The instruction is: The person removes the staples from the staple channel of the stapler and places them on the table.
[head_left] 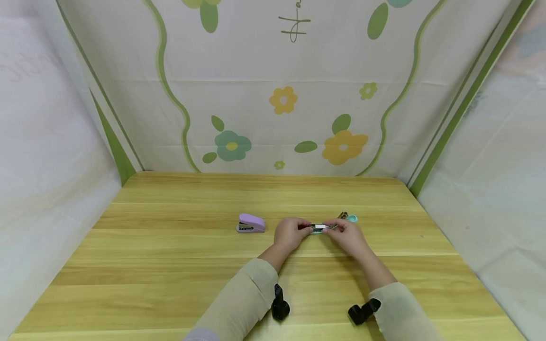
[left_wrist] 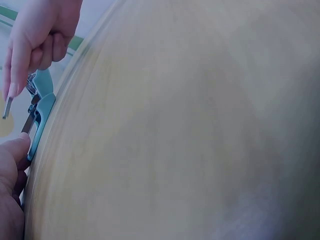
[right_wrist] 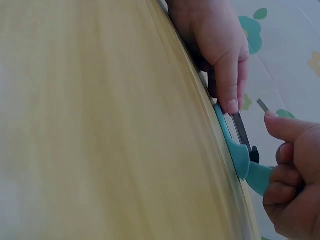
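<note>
A teal stapler (right_wrist: 232,142) lies folded open on the table, its metal staple channel (right_wrist: 241,131) exposed. My left hand (head_left: 291,234) holds the channel end of it, thumb and fingers on either side, as the right wrist view shows. Between thumb and forefinger my right hand (head_left: 350,237) pinches a thin strip of staples (left_wrist: 7,107), which points toward the left hand just above the channel. In the head view, the stapler's raised teal top (head_left: 352,218) shows behind the right hand, whose other fingers are curled.
A purple stapler (head_left: 251,223) stands on the wooden table (head_left: 170,265) to the left of my left hand. White cloth panels with printed flowers (head_left: 283,100) rise at the back and both sides. Black wrist cameras (head_left: 280,308) sit at both sleeves.
</note>
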{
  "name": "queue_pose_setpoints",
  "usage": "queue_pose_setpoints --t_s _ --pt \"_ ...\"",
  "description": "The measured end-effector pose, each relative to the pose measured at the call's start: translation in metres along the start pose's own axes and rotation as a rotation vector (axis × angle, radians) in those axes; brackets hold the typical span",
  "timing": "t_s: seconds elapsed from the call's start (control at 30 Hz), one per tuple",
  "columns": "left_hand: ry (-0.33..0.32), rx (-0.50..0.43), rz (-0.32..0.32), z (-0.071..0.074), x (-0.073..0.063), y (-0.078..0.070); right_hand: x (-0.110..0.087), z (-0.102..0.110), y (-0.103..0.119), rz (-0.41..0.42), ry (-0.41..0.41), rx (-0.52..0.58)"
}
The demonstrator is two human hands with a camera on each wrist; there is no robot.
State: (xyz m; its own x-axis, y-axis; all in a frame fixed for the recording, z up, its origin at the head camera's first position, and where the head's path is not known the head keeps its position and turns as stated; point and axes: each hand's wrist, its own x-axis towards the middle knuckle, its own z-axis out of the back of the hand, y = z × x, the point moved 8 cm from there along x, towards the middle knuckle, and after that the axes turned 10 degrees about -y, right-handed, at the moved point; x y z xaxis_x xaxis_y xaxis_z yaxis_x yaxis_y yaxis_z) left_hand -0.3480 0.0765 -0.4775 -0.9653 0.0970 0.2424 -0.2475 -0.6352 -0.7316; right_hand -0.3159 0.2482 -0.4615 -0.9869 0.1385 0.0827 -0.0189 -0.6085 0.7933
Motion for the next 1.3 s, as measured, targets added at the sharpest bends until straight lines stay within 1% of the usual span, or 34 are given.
queue_pose_setpoints --t_s 0.1,0.2,0.43,0.6,0.87,1.1,1.3 --pt "0.003 0.002 -0.005 0.001 -0.001 -0.001 -0.005 0.003 -0.004 -0.004 0.033 0.018" --pt "0.006 0.006 -0.006 0.001 -0.001 -0.002 -0.012 0.006 -0.006 0.012 0.066 0.014" --pt "0.009 -0.007 -0.002 0.000 -0.002 -0.002 -0.023 0.015 -0.018 0.020 0.121 -0.029" --pt "0.006 -0.020 -0.001 0.002 -0.003 -0.003 -0.028 0.022 -0.024 0.035 0.131 -0.037" --pt "0.016 -0.024 0.011 0.002 -0.002 0.000 -0.034 0.025 -0.034 0.011 0.144 -0.051" --pt "0.016 -0.029 0.009 0.001 -0.002 0.000 -0.034 0.022 -0.034 0.038 0.153 -0.157" --pt "0.012 -0.022 0.008 0.001 -0.002 0.000 -0.034 0.019 -0.036 0.029 0.171 -0.189"
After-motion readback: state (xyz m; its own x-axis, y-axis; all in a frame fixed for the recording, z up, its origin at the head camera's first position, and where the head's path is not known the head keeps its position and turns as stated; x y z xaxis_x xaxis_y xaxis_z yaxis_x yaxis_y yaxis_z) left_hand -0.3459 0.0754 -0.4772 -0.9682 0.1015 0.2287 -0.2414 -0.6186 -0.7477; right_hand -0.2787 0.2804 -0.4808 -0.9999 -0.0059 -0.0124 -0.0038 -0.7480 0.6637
